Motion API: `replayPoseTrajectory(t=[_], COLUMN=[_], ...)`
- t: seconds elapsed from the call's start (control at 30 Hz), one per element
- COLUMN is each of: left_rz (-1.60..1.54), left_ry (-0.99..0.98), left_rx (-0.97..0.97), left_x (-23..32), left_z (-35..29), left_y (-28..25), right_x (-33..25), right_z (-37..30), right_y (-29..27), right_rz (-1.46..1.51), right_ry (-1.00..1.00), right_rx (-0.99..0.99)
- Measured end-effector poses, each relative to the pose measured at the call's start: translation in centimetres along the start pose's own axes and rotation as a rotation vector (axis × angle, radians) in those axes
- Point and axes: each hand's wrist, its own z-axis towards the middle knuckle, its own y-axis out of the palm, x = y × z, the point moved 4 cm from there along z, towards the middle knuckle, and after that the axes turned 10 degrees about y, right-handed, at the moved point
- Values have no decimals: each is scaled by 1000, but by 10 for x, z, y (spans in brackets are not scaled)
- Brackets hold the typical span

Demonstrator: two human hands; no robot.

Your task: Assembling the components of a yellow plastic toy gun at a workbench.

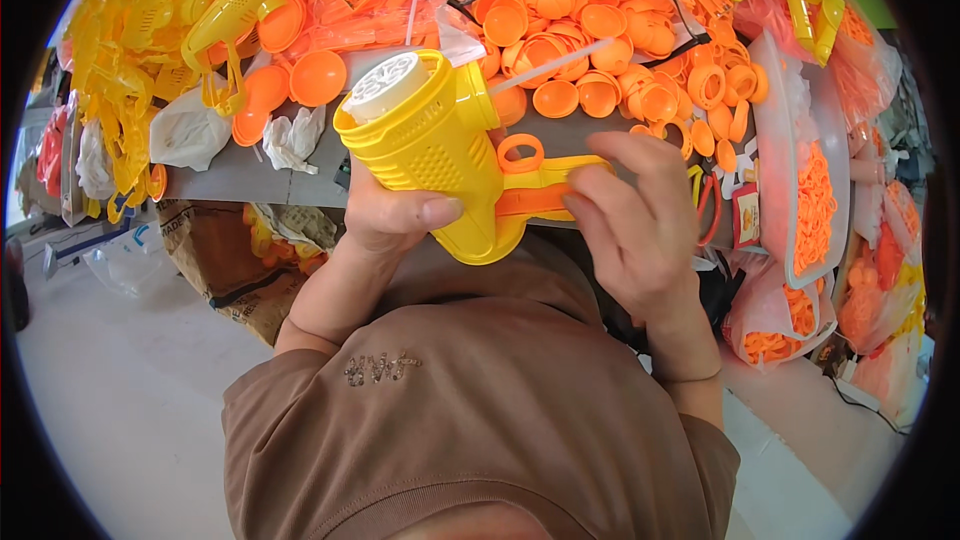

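Left hand grips yellow plastic housing, tilted, white round insert in its top end. Right hand at yellow handle, fingers bent; contact with orange strip hard to tell. Orange cups heaped beyond, yellow parts piled left, translucent bin right.

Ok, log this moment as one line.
left hand: holds yellow plastic housing | right hand: at housing's orange strip | beyond: piled orange cups
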Motion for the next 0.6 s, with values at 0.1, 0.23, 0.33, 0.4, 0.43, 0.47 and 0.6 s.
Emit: replayPoseTrajectory(t=[0.1,0.23,0.33,0.4,0.43,0.47,0.6], left_rz=[52,124,159,175,222,269,346], left_ry=[2,18,22,23,55,87,88], left_rx=[49,106,135,149,149,149,150], left_x=[2,5,7,6,7,8,10], left_z=[1,2,3,4,5,5,9], left_y=[6,10,15,17,18,18,16], right_x=[2,5,8,10,11,11,17], right_z=[1,-7,-8,-8,-8,-7,0], right_y=[7,16,24,29,31,33,35], right_rz=[-16,-54,-49,-44,-37,-36,10], right_ry=[-21,-129,-130,-120,-109,-110,-50], right_rx=[7,187,242,255,267,266,252])
